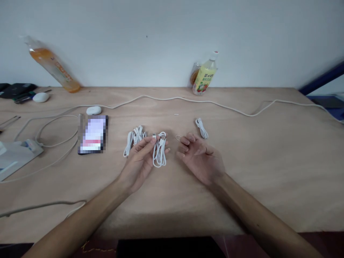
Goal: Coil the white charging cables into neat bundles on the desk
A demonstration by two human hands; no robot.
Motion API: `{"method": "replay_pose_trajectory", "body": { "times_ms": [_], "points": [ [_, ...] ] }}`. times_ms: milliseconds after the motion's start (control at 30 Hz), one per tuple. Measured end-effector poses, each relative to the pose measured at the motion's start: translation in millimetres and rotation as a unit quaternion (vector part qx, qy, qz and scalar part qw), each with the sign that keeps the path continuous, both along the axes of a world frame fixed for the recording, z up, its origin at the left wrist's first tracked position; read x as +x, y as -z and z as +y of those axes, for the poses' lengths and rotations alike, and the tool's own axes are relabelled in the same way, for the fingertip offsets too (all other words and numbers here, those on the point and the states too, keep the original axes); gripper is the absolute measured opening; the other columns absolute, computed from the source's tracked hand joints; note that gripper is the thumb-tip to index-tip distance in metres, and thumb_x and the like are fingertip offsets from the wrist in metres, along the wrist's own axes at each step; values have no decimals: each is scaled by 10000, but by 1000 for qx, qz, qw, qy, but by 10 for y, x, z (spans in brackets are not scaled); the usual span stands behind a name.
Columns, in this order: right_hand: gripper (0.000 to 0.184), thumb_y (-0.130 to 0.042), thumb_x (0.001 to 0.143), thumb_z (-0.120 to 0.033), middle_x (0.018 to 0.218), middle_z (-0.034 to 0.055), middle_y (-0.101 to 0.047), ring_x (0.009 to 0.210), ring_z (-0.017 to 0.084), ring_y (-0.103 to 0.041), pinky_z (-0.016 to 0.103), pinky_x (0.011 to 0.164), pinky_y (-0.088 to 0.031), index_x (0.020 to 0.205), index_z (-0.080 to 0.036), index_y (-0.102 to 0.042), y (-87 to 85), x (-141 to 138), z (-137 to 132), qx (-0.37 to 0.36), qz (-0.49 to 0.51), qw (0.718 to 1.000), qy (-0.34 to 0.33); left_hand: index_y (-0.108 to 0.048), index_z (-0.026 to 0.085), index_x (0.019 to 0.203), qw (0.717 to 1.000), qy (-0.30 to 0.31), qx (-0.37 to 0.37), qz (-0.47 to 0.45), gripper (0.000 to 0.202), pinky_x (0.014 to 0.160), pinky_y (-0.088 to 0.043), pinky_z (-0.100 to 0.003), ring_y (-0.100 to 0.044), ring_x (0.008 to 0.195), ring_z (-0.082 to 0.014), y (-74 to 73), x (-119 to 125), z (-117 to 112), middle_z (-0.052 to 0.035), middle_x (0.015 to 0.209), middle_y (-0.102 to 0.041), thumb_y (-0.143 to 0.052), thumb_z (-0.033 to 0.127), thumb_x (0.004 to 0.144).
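Note:
My left hand (138, 166) is closed on a coiled white USB cable (160, 156), its plug ends up by the thumb and fingers. To the right, apart from it, my right hand (200, 159) has curled fingers, with a thin white twist tie (177, 137) looping out from the fingertips. Behind my left hand lie several more coiled white cables (129, 143), partly covered by it. Another bundled white cable (201, 128) rests on the table just beyond my right hand. A tiny white strip (176, 114) lies farther back between the hands.
A phone (94, 134) and a white earbud case (94, 110) lie to the left. One long white cord (174, 98) crosses the wooden table (268, 161) at the back. An orange drink bottle (53, 68) and a yellow-labelled bottle (205, 75) stand by the wall.

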State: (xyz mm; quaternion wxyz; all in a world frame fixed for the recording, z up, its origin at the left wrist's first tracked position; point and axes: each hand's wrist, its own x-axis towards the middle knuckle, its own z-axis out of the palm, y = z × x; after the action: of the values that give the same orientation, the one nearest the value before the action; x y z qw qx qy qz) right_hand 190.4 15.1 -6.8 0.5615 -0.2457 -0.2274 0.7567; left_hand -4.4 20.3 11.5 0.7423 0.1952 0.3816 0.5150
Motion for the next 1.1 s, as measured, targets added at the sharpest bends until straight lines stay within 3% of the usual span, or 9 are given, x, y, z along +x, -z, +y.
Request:
{"method": "replay_pose_trajectory", "body": {
  "times_ms": [133,233,367,433,533,767,900,1000,1100],
  "points": [
    [224,-676,625,-130,830,-13,-423,667,156,-338,259,581,-424,807,-246,-616,-53,-31,5,-9,-61,998,15,-808,159,914,1000,11,2,-3,61,1077,-672,-491,-835,1045,-249,7,-2,-10,-70,1151,-854,-868,154,921],
    [196,-731,703,-180,785,-41,-440,631,133,-320,250,566,-352,854,-249,-628,-49,-72,-1,5,-150,988,28,-819,163,897,1000,20,14,-1,87,1035,-684,-453,-830,1012,-241,0,4,-16,-48,1080,-853,-904,177,892],
    [188,-783,852,-345,798,-38,-553,678,150,-456,281,614,-398,943,-268,-638,17,-133,-37,120,-309,941,74,-841,164,891,998,48,27,4,151,899,-681,-321,-802,915,-194,12,19,-34,-50,1001,-851,-965,231,840],
    [173,-749,927,-382,815,-21,-606,750,166,-545,304,702,-465,915,-259,-628,47,-155,-68,162,-352,920,59,-851,160,904,998,57,27,10,217,824,-651,-245,-771,842,-153,33,24,-46,-46,947,-844,-1005,270,797],
    [206,-759,947,-389,758,-32,-591,694,153,-523,294,650,-440,875,-252,-622,70,-169,-106,183,-419,887,65,-860,156,908,998,59,24,19,288,788,-600,-181,-730,820,-114,59,30,-62,-34,920,-831,-1043,309,745],
    [268,-759,942,-387,670,-41,-609,589,125,-521,275,565,-414,779,-235,-610,58,-184,-105,195,-499,836,119,-857,159,860,995,78,49,33,279,806,-537,-177,-690,818,-98,64,33,-84,-22,883,-816,-1046,325,739],
    [202,-758,948,-359,676,-34,-634,585,123,-546,272,551,-421,816,-227,-683,46,-185,-120,194,-533,810,151,-857,164,897,995,81,55,38,289,848,-553,-206,-718,834,-117,41,29,-76,-30,892,-828,-1038,336,751],
    [167,-763,938,-353,698,-27,-663,596,126,-573,266,549,-455,834,-231,-715,49,-188,-125,181,-519,818,169,-856,171,940,994,75,66,46,297,884,-594,-281,-765,886,-176,30,21,-62,-50,912,-844,-1018,360,779],
    [214,-786,909,-364,690,-30,-647,592,121,-569,250,530,-475,777,-233,-680,50,-192,-109,161,-447,865,161,-847,168,927,993,76,68,58,305,870,-626,-326,-794,915,-220,36,16,-47,-76,950,-858,-1008,388,788]
  ]
}}
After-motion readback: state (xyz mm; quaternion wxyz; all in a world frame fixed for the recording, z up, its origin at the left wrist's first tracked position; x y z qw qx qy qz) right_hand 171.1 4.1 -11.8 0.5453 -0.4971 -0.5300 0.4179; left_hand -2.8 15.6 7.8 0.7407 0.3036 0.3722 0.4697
